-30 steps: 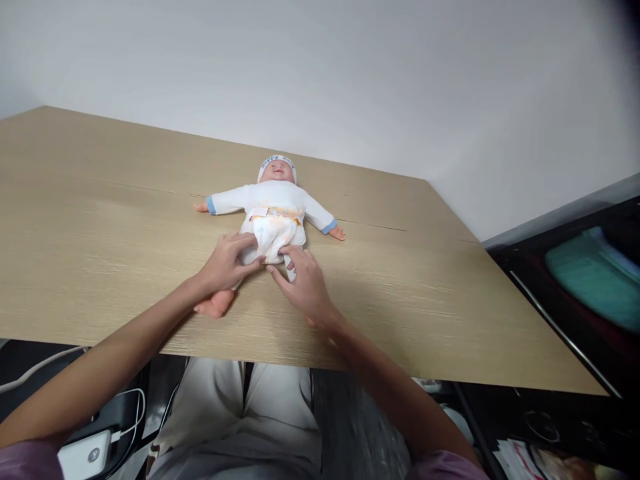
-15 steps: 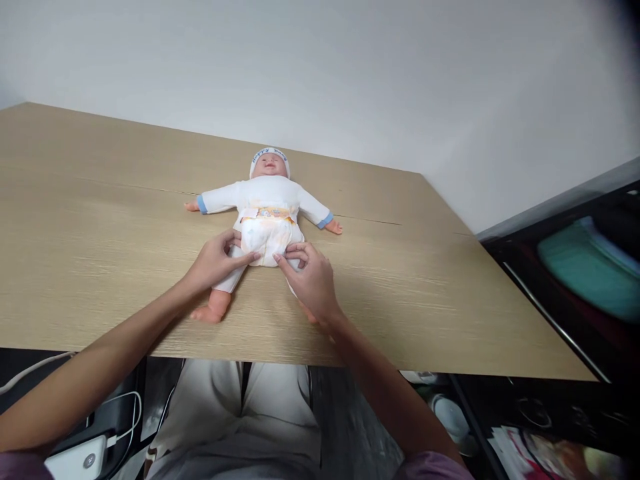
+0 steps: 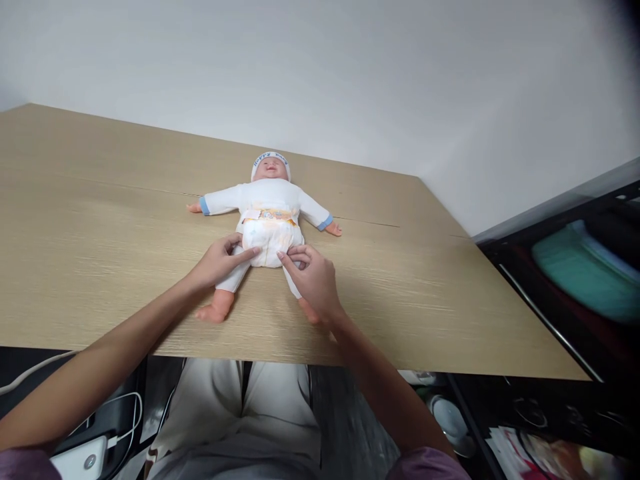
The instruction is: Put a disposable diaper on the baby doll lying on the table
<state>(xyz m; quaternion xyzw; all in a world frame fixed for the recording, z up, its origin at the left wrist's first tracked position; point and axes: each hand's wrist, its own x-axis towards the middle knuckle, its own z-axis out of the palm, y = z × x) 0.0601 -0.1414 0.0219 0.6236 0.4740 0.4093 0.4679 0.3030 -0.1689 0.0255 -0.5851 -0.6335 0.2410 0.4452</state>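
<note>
Head view: left hand [image 3: 216,261], thumb and fingers parted, touches the diaper [image 3: 269,239]; right hand [image 3: 319,279], curled, touches it too, grip unclear.

With the doll's chest [image 3: 270,193] at the dial's centre, the surface [image 3: 110,260] leaves wide passage at 8 o'clock, above the person's left forearm [image 3: 140,317]; outspread doll arms bar low crossings at 9 and nearly 4; the left hand [image 3: 233,253] blocks 7, the right hand [image 3: 295,259] blocks 5; between them, a narrow lane opens at 6, between the doll's legs; at 12, the wall [image 3: 300,73] limits reach beyond the head.
</note>
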